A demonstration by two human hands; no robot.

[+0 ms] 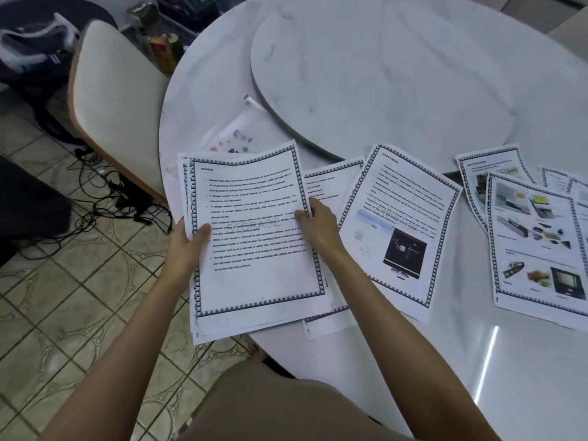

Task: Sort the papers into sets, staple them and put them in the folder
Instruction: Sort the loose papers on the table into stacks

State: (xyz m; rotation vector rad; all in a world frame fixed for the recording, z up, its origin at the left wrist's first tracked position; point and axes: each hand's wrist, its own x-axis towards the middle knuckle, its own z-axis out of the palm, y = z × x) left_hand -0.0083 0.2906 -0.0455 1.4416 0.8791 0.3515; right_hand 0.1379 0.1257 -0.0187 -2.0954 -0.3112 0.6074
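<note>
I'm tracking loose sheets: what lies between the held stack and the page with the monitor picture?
Head view: one text sheet lies there on the table, partly covered by the held stack, the monitor page and the right hand.

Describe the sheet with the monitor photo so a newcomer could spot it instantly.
On the round marble table, look at the near edge, just right of the right hand gripping the stack of papers. The sheet lies flat there, tilted. It alone carries one dark monitor photo; the stack's top page is text only, and the photo page further right shows many small pictures.
</note>
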